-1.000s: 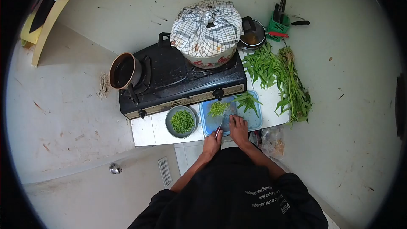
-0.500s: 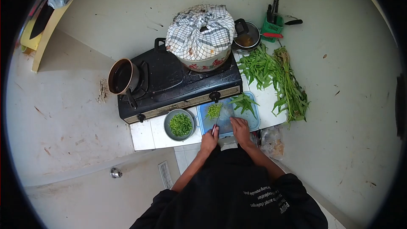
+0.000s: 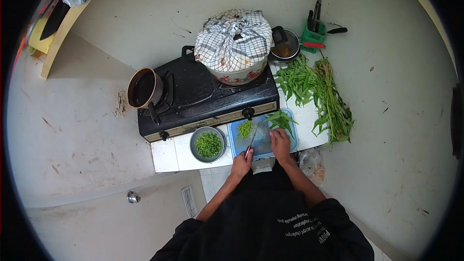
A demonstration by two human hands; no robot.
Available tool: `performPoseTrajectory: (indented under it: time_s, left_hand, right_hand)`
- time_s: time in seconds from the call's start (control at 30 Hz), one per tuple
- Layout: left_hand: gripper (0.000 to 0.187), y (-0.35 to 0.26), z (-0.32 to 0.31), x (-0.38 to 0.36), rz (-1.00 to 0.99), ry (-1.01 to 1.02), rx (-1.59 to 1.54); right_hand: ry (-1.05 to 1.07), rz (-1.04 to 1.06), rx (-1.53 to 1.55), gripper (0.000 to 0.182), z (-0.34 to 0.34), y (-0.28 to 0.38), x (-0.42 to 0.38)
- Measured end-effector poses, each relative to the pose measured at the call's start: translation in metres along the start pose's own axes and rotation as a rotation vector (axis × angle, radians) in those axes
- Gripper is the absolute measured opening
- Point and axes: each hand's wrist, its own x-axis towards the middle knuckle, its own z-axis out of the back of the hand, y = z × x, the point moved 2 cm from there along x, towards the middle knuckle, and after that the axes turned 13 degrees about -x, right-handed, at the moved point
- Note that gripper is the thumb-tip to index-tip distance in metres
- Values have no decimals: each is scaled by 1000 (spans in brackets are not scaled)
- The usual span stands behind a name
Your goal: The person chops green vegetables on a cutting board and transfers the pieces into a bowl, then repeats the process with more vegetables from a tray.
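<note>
Two hands, viewed remotely | left hand (image 3: pixel 241 165): fingers closed round knife (image 3: pixel 249 150), blade over blue tray (image 3: pixel 262 146) beside chopped greens (image 3: pixel 244 129) | right hand (image 3: pixel 280 146): fingers bent, near leaves (image 3: pixel 282 120); I cannot tell whether they pinch anything | I judge knife light, stiff, best held by its handle; leaves soft, easily bruised, perhaps slippery, best gathered in a bunch

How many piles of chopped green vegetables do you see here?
2: a bright green pile in the round grey bowl, and a smaller pale green pile on the rectangular blue cutting surface.
</note>
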Motion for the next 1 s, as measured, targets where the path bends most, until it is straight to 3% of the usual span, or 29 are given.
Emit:
performPoseTrajectory:
  time_s: [0.17,0.37,0.47,0.7,1.0]
  left_hand:
    - [64,1,-12,11,17,-13,39]
    - [65,22,5,-3,-26,-87,-48]
    - [62,15,27,-27,4,-141,-11]
    - [59,22,38,-25,85,-277,170]
    - [55,21,30,-11,-39,-225,170]
  right_hand:
    - [29,-55,-9,19,4,-3,13]
    - [136,123,35,27,-27,20,23]
    - [199,226,-11,35,-41,37,30]
    - [214,235,-259,50,-70,56,27]
    - [282,314,-208,51,-67,65,27]
